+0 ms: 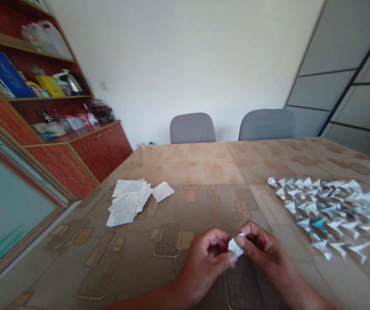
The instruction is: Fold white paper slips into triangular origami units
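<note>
Between both hands, just above the near part of the table, is a small folded piece of white paper [235, 247]. My left hand [206, 254] pinches its lower left side between thumb and fingers. My right hand [259, 245] grips the upper right corner, thumb against the front. Fingers cover part of the paper, so its full shape is hidden. To the left lies a loose pile of printed paper pieces [128, 202], with one separate paper piece [163, 192] beside it. On the right stand rows of folded paper figures [330, 211], mostly white, one with a teal patch.
The table [200, 168] has a patterned brown cover. Two grey chairs, a left one [193, 128] and a right one [267, 125], stand at its far edge. A reddish wooden cabinet [97, 148] with filled shelves is at the left, and grey panelled doors [330, 56] are at the right.
</note>
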`<state>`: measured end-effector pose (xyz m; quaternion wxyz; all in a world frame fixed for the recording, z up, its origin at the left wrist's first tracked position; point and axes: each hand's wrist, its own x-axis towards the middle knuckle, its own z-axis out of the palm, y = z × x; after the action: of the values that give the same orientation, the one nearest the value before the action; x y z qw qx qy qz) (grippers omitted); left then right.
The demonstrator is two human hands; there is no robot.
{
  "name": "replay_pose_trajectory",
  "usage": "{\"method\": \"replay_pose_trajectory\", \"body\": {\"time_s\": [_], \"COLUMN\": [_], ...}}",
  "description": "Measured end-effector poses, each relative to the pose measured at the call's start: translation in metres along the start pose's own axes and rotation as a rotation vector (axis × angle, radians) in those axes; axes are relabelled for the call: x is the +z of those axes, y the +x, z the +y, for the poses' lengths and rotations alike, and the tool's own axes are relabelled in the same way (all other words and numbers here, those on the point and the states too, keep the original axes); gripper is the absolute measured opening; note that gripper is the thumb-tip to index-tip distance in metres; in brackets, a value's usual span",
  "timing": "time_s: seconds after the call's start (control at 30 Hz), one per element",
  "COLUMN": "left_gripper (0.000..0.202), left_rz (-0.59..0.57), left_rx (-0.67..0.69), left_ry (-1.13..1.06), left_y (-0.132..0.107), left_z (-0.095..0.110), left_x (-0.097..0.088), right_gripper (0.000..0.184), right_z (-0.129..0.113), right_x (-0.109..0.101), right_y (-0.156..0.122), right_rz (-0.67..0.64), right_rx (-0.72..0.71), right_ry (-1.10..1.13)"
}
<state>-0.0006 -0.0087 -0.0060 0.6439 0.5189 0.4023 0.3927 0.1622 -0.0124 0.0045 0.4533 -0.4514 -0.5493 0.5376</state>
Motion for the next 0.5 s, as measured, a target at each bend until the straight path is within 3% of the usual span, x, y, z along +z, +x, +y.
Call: {"method": "replay_pose_trajectory", "body": {"time_s": [0.37, 0.5], "left_gripper": [0.011, 0.008], "left_rz": [-0.003, 0.142], "left_rx": [0.043, 0.193], "left_ry": [0.146, 0.339], "left_y": [0.0, 0.001], "left_z": [0.008, 0.016], "left_x": [-0.009, -0.017], "right_gripper": [0.035, 0.025], "right_z": [-0.005, -0.006], "right_x": [-0.007, -0.017], "right_y": [0.001, 0.004], "right_rz": [0.008, -0.023], "right_rx": [-0.062, -0.156], "right_ry": [-0.112, -0.308]}}
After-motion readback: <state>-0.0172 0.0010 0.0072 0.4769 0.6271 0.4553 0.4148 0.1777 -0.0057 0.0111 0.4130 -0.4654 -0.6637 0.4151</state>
